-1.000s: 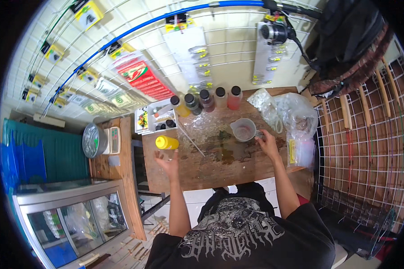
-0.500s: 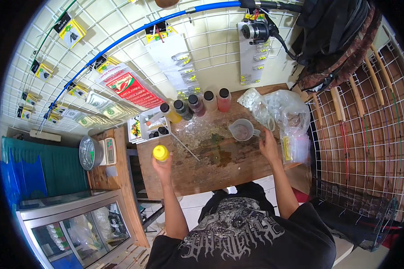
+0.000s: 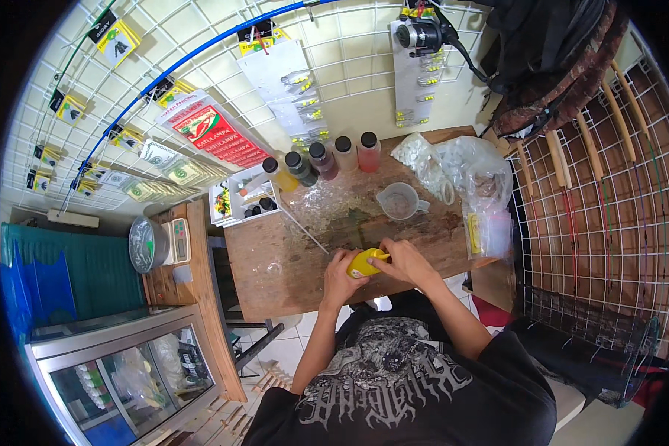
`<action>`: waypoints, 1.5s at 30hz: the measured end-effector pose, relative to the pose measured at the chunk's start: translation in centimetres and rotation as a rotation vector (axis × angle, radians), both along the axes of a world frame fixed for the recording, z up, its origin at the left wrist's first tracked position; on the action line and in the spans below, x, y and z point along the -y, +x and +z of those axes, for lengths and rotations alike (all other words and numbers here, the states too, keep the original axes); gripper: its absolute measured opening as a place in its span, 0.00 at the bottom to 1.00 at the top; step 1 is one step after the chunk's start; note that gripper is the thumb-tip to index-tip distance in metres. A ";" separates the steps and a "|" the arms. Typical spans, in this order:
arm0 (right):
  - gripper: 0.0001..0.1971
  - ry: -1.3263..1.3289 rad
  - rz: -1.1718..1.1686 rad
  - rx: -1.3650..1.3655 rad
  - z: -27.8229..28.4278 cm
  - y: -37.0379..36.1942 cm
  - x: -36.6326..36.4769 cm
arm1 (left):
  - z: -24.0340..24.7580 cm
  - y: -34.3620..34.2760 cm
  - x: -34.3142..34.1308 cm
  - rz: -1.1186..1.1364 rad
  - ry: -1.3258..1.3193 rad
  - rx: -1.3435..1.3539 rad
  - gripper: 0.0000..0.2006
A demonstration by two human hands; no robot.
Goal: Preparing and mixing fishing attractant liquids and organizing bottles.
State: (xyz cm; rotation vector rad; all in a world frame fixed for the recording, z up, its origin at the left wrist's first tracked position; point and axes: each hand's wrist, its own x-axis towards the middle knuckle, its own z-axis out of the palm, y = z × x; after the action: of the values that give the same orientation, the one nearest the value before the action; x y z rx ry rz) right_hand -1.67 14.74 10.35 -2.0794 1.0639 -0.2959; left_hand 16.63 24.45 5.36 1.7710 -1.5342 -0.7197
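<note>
Together at last over the front of the wooden table point(image 3: 264, 275), my two hands meet on one squeeze bottle, the yellow bottle point(image 3: 360, 264). My left hand point(image 3: 337, 276) is wrapped around its body, while the fingers of my right hand point(image 3: 407, 262) close on its capped end, which points to the right. The bottle lies tilted in my grip, near the table's front edge; whether it touches the wood, I cannot tell. One second ago it stood at the table's left side with my left hand open beside it; half a second ago I had it gripped there, cap up. My right hand, then at the handle of the translucent jug point(image 3: 398, 207), has left it and crossed toward the middle. The jug stays where it was, upright and apart from both hands, its handle to the right. Unmoved behind it, five dark-capped bottles point(image 3: 325, 164) stand in a row, the thin stick point(image 3: 303, 229) slants across the tabletop beside the white tray point(image 3: 221, 221), and clear plastic bags point(image 3: 482, 172) rest at the right.
</note>
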 end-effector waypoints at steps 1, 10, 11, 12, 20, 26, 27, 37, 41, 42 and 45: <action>0.23 0.033 0.008 0.002 0.1 -0.3 -0.1 | 0.0 -0.1 0.1 -0.025 0.009 0.002 0.33; 0.20 0.017 0.091 0.127 0.4 -2.4 -1.7 | 0.0 0.6 0.7 -0.197 0.061 -0.011 0.34; 0.20 -0.049 0.149 0.218 0.5 -2.5 -1.6 | 0.0 0.7 0.9 -0.216 0.076 -0.032 0.34; 0.20 -0.049 0.147 0.220 0.7 -2.5 -1.5 | 0.0 0.7 0.9 -0.218 0.077 -0.030 0.34; 0.22 0.279 -0.001 -0.370 2.4 -1.9 -0.1 | 0.2 -0.5 2.1 -0.218 0.065 -0.021 0.33; 0.20 -0.052 0.216 0.190 1.1 -3.6 -0.3 | 0.4 -0.1 2.2 -0.247 0.176 -0.127 0.33; 0.20 -0.050 0.215 0.191 1.1 -3.8 -0.2 | 0.6 -0.1 2.4 -0.247 0.178 -0.126 0.33; 0.20 0.171 -0.058 -0.087 2.5 -3.0 0.1 | 0.6 -0.8 3.5 -0.281 0.187 -0.105 0.33; 0.19 0.094 0.076 0.090 2.0 -3.6 -0.2 | 0.6 -0.5 3.7 -0.303 0.215 -0.024 0.33; 0.19 0.095 0.077 0.089 1.8 -3.7 0.0 | 0.6 -0.5 3.7 -0.303 0.216 -0.025 0.33; 0.18 -0.086 0.193 0.235 1.5 -4.0 0.9 | 0.7 -0.1 3.8 -0.271 0.246 -0.086 0.34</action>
State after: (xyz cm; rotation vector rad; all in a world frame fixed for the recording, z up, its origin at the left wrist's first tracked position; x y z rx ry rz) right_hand -5.64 13.85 11.85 -2.1422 0.7168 -0.4827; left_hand 16.51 20.63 6.03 1.6939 -1.7039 -1.1458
